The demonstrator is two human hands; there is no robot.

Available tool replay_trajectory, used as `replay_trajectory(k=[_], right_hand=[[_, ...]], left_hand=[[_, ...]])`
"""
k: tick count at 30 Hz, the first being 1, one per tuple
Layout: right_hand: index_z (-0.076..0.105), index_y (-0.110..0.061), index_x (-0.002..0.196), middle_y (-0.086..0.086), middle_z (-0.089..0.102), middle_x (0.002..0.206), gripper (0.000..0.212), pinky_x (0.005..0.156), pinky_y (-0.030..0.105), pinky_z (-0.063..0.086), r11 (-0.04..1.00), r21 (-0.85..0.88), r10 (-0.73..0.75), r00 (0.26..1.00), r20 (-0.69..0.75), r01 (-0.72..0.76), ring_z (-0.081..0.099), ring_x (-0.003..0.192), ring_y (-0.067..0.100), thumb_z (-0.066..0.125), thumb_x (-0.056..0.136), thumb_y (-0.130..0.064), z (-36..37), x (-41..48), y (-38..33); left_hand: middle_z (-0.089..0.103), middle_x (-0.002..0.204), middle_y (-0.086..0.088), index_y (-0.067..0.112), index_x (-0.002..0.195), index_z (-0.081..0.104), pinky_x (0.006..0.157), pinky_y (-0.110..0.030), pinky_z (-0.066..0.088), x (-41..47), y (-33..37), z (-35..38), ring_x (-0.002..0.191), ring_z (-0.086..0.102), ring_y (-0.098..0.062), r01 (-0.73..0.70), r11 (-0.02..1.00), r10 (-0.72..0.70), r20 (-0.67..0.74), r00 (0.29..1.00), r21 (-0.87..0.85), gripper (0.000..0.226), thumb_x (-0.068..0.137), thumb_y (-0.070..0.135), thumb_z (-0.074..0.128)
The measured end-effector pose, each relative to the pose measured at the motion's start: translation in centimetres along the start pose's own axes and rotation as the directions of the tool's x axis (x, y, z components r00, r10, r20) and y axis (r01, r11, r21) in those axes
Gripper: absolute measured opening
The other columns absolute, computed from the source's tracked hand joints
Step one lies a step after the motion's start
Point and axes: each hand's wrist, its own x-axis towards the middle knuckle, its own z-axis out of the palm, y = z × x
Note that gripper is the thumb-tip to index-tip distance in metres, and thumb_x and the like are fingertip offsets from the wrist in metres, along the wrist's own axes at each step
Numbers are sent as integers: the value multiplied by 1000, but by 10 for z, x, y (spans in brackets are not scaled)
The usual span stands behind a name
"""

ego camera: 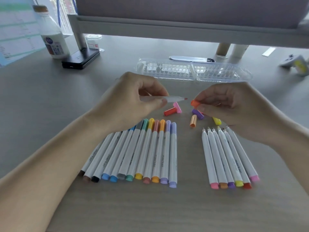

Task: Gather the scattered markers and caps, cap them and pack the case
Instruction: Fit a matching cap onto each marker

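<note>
My left hand grips an uncapped white marker, its orange tip pointing right. My right hand pinches an orange cap a short way from that tip. Loose caps lie between and below the hands: red, pink, purple, peach and yellow. A row of several capped markers lies at the lower left. Several uncapped markers lie at the lower right. The clear plastic case lies open behind the hands.
A milk bottle stands at the back left beside a black device under a monitor stand post. A grey shelf spans the back. A small toy-like object sits at the far right. Papers lie at the far left.
</note>
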Motion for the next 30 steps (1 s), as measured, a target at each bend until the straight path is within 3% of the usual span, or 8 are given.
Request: replay_trajectory(k=[2, 8, 14, 18, 23, 30], right_hand=[[77, -18, 98, 0, 80, 91, 21, 79, 26, 61, 999, 52, -2, 1000, -5, 2, 76, 85, 22, 77, 79, -23, 2, -1, 1], [77, -17, 100, -1, 80, 91, 13, 86, 44, 63, 1000, 22, 3, 1000, -6, -3, 77, 83, 19, 77, 88, -13, 4, 1, 3], [78, -18, 97, 1, 79, 85, 9, 76, 61, 61, 999, 41, 1, 1000, 0, -1, 77, 74, 29, 77, 89, -13, 10, -1, 0], [80, -16, 93, 2, 79, 80, 7, 72, 61, 60, 998, 66, -24, 1000, -18, 25, 77, 72, 31, 78, 87, -11, 12, -3, -6], [80, -12, 93, -1, 79, 78, 9, 68, 45, 64, 992, 119, -38, 999, -22, 40, 77, 70, 25, 78, 86, -8, 9, -6, -7], [81, -13, 93, -2, 80, 80, 9, 73, 47, 64, 992, 105, -69, 997, -33, 72, 77, 73, 24, 79, 86, -9, 8, -4, -5]], left_hand=[[75, 90, 16, 33, 94, 79, 83, -33, 58, -1, 1, 2, 90, 69, -4, -24, 1000, 24, 16, 1000, 20, 5, 91, 32, 75], [76, 89, 17, 32, 94, 79, 85, -35, 58, 1, -2, 5, 90, 70, -5, -43, 998, 43, 10, 999, 43, 5, 91, 29, 77], [75, 89, 19, 35, 95, 79, 84, -38, 59, 0, 0, 9, 90, 70, -4, -64, 997, 63, 34, 997, 41, 6, 90, 31, 78], [77, 88, 16, 34, 95, 79, 83, -45, 59, -2, 6, 11, 89, 72, -8, -99, 995, 97, 64, 993, 16, 6, 89, 33, 78], [76, 86, 14, 32, 94, 79, 80, -45, 59, -2, 9, 10, 86, 72, -11, -125, 992, 124, 57, 991, 14, 5, 88, 33, 78], [76, 84, 13, 30, 93, 79, 78, -41, 55, -1, 10, 11, 84, 71, -13, -120, 993, 120, 38, 992, 10, 4, 89, 29, 79]])
